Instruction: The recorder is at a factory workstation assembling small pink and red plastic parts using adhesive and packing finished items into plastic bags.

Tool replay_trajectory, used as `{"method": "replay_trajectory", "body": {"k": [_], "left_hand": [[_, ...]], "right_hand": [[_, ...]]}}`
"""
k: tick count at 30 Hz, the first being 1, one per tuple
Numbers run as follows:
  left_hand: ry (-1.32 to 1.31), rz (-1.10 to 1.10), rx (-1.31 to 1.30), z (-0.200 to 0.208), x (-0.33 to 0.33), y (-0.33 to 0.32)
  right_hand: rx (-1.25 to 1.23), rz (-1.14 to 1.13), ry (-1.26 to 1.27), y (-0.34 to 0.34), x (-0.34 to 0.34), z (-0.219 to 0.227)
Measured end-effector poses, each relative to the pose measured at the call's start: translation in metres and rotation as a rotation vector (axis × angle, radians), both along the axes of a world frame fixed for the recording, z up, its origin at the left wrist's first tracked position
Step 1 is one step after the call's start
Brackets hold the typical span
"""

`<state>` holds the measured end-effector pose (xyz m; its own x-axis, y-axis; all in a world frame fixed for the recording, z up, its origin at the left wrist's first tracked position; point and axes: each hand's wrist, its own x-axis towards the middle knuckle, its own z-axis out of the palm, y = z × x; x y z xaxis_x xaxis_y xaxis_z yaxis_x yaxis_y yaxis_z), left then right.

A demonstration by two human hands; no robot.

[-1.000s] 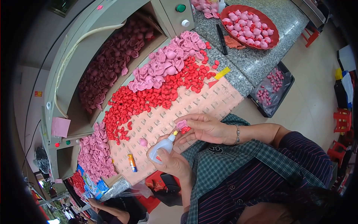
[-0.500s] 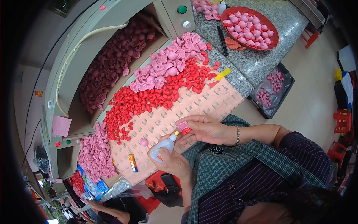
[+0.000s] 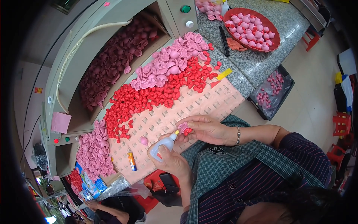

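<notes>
My left hand [image 3: 174, 162] is closed around a translucent white squeeze bottle [image 3: 161, 148], with its yellow nozzle pointing up and to the right. In my right hand [image 3: 206, 129], the thumb and fingers pinch a small pink ruffled piece [image 3: 182, 126] with a red piece [image 3: 187, 131] beside it. The bottle's tip is right at the edge of the pink piece; whether they touch cannot be made out. Under my hands lies a peach-coloured mat [image 3: 209, 100] with a pattern of small marks. A single pink ball [image 3: 144, 140] and an orange-and-blue tube [image 3: 132, 161] rest on it.
Red pieces [image 3: 141, 98] and pink ruffled pieces [image 3: 171, 56] are heaped along the mat's far side, before a grey machine [image 3: 169, 16] filled with more. A red bowl [image 3: 275, 42] of pink balls stands upper right. Another person's arm [image 3: 112, 212] shows lower left.
My hands keep nearly the same pose, with the bottle's nozzle still beside the pink piece. The view has shifted very slightly.
</notes>
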<state>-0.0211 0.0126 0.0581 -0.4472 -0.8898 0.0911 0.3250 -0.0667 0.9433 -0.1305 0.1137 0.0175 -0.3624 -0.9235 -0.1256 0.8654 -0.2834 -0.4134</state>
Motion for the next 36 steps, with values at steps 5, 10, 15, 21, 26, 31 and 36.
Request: {"method": "replay_trajectory", "body": {"k": [5, 10, 15, 21, 26, 31, 36], "left_hand": [[-0.039, 0.025, -0.038, 0.0001, 0.0019, -0.0017], [-0.039, 0.043, -0.024, -0.0046, 0.0047, -0.0034], [-0.057, 0.067, -0.029, -0.0078, 0.0061, -0.0055], [-0.085, 0.066, -0.021, -0.0037, 0.0065, -0.0068], [-0.110, 0.068, -0.040, -0.0041, 0.0069, -0.0076], [-0.101, 0.080, -0.031, -0.0014, 0.0065, -0.0076], [-0.094, 0.080, -0.037, -0.0026, 0.0071, -0.0078]], "right_hand": [[0.039, 0.020, 0.014, 0.0024, -0.0006, 0.0008], [0.051, 0.028, 0.000, 0.0028, -0.0016, 0.0040], [0.055, 0.038, 0.019, 0.0026, -0.0030, 0.0044], [0.061, 0.040, 0.030, 0.0049, -0.0040, 0.0063], [0.067, 0.042, 0.042, 0.0051, -0.0044, 0.0072], [0.076, 0.048, 0.011, 0.0053, -0.0050, 0.0096], [0.080, 0.062, 0.008, 0.0054, -0.0045, 0.0084]]}}
